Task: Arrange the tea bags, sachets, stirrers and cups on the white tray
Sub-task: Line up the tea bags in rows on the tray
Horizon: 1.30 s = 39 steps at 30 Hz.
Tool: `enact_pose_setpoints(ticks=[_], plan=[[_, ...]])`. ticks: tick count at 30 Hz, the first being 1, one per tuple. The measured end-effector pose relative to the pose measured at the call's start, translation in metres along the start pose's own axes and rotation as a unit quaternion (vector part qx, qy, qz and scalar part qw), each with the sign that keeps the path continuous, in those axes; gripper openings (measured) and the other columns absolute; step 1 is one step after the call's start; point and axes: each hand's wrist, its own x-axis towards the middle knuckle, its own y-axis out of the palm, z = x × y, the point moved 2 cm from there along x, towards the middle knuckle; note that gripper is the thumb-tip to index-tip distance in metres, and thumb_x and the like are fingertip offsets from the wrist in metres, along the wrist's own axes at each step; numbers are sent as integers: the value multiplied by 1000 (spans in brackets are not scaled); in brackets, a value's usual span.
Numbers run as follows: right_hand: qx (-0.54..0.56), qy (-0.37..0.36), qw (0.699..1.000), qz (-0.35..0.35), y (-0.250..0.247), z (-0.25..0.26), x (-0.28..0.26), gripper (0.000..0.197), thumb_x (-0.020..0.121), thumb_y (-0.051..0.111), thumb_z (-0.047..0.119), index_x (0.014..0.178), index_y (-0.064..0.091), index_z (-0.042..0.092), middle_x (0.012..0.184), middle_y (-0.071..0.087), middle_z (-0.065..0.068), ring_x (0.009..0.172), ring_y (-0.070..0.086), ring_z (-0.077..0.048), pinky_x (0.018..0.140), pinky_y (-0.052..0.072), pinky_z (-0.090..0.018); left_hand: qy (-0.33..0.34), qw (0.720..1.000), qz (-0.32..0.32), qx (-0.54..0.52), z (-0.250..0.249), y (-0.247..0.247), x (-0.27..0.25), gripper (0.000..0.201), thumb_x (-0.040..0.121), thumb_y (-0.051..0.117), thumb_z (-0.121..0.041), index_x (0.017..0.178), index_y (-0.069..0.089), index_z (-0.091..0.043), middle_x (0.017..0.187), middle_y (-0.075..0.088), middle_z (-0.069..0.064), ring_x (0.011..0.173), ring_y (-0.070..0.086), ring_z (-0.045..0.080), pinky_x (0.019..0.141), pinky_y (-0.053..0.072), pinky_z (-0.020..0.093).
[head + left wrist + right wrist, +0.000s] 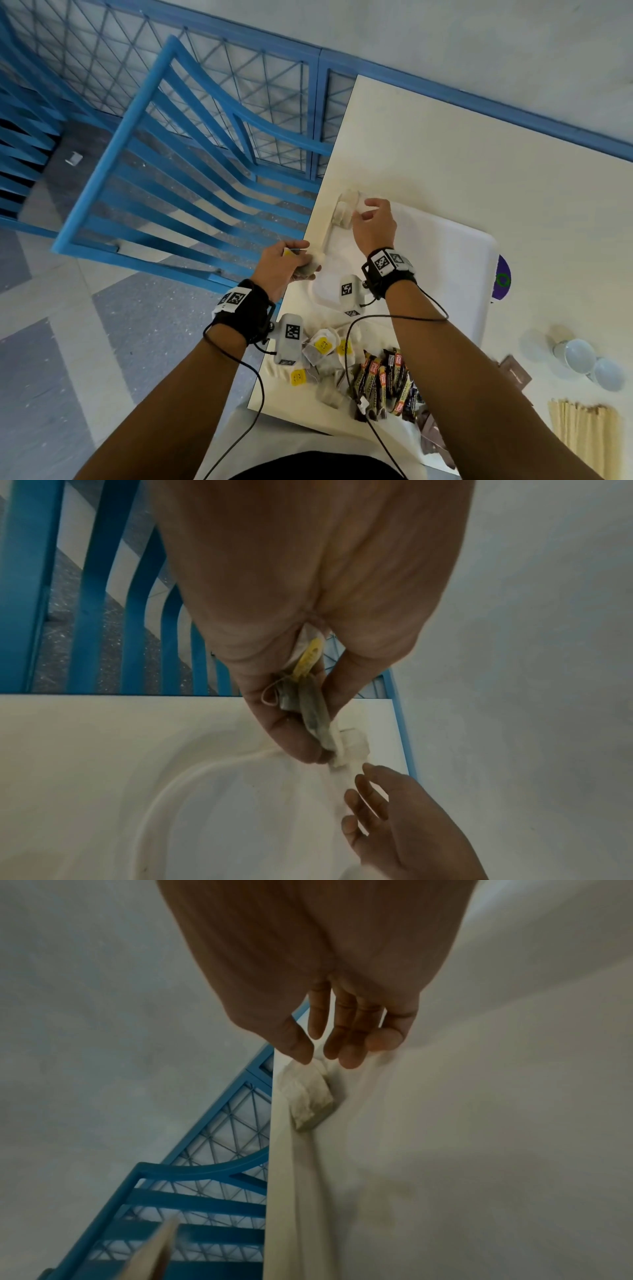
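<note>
Barely begun, judging by the head view: only a few tea bags [346,209] stand in a short row at the tray's [445,246] upper-left corner, left of centre in the frame, and the rest of the tray is bare white.

The right hand [373,226] is over that row, its fingers [346,1034] loosely extended and tips at the nearest bag. In the right wrist view thumb and fingers are parted just above a bag [310,1099] lying against the tray rim, so it seems to be setting or straightening rather than gripping. I judge it released, holding nothing.

The left hand [284,263], at the tray's left edge in mid frame, pinches a small bunch of bags [308,699] between thumb and fingers; a yellow tag [306,658] and a loop of string show in the left wrist view. These look like the next ones for the row.

What is left is most of the job:
- a loose pile of tea bags [325,356] with yellow tags, bottom centre, on the table [479,154] below the tray
- dark sachets [387,380] heaped just right of that pile
- wooden stirrers [582,435] at the lower right
- cups [589,363] on their sides at the right edge, well apart from the tray

None of these three kinds is on the tray yet.
</note>
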Motion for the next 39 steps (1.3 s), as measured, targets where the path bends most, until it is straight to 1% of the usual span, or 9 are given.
enact_pose_setpoints(ticks=[3,5,10,14,20,22,28,32,39], plan=[[-17,-37,998,45,-2,-7,-21,14,91,63,16,105,65,21,85,64,10,83,63,-14,78,54,-32,8,1000,-19,6,-1,0,4,16,95,65,3,109,63,-4,100,64,16,76,71,22,61,60,29],[-21,-53,991,123,1,-11,-36,7,92,66,27,99,68,24,87,69,9,82,66,-13,76,55,-31,12,999,-32,15,-2,1,6,15,94,68,0,107,65,-7,92,65,11,72,67,19,60,60,28],[-33,-64,962,264,4,-15,-63,29,91,69,44,100,71,16,85,75,3,64,67,-7,63,51,-15,35,998,-39,25,-2,3,5,15,94,70,-6,107,66,-10,91,67,9,72,66,18,62,56,26],[12,-60,972,229,0,-14,-66,9,92,71,24,95,70,16,84,75,-2,65,66,-7,63,52,-18,16,999,-32,35,2,4,3,19,94,71,-12,112,69,-6,94,73,12,78,69,21,62,56,29],[9,-37,981,188,-1,-17,-62,17,89,72,35,102,66,26,91,71,8,85,68,-15,78,58,-32,9,997,-23,67,8,6,-1,26,94,72,-14,113,69,4,94,76,12,72,67,21,59,52,29],[-10,-23,978,208,1,-20,-64,25,86,75,39,102,67,22,92,72,6,85,69,-15,78,58,-33,10,997,-25,67,9,8,0,28,95,71,-16,114,68,3,92,76,10,72,68,20,60,53,29],[-12,-32,979,199,-4,-10,-56,8,89,73,20,92,70,13,85,76,-1,71,71,-15,65,53,-20,1,998,-21,65,8,12,0,30,95,71,-23,114,68,0,95,75,12,75,69,22,61,54,30],[-114,-57,982,137,-5,-8,-28,8,87,73,20,92,72,13,83,70,2,78,64,-15,68,50,-22,-19,998,-39,55,8,3,1,19,97,68,-19,109,67,-4,92,73,10,73,69,22,61,53,32],[-195,-66,970,129,0,0,-7,9,89,66,13,91,73,8,81,71,-6,79,62,-21,74,53,-30,-25,996,-56,58,6,-10,0,16,98,65,-13,109,66,-2,94,73,12,74,69,24,62,51,33]])
